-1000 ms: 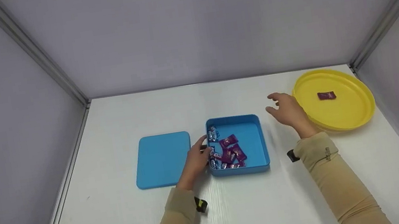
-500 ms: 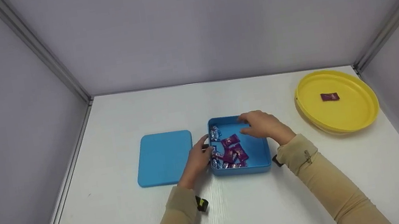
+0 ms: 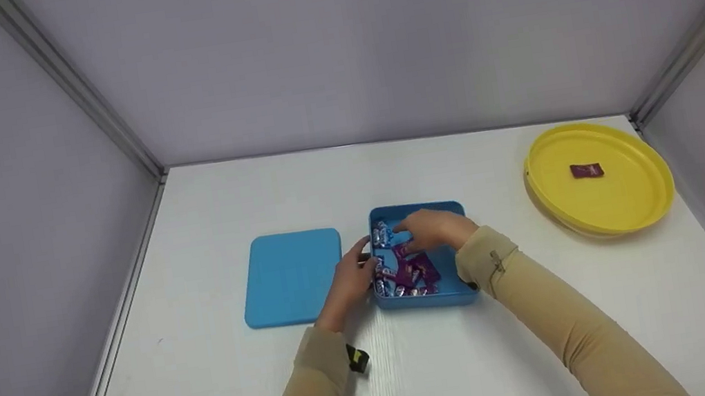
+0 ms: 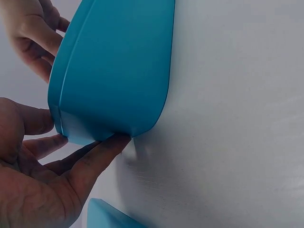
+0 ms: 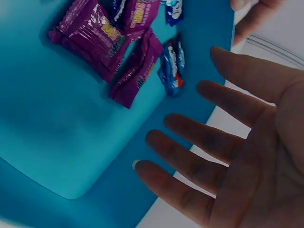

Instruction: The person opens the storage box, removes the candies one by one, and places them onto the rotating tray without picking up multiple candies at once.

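Since the earlier frame, right hand [image 3: 431,229] has moved left from the box's far right part to over the candies [image 3: 408,268] at frame centre; fingers spread and relaxed, gripping nothing, as the right wrist view confirms. Left hand [image 3: 351,282] stays at the left wall of the blue box [image 3: 452,277], thumb and fingers pressed against the outside wall near its corner, holding it steady. Box sits on the white table [image 3: 488,359], centre of frame. Purple and blue wrapped candies lie along its left and near side. Blue lid [image 3: 293,277] flat just left of box. Yellow plate [image 3: 632,198] at right, one purple candy [image 3: 586,171] on it
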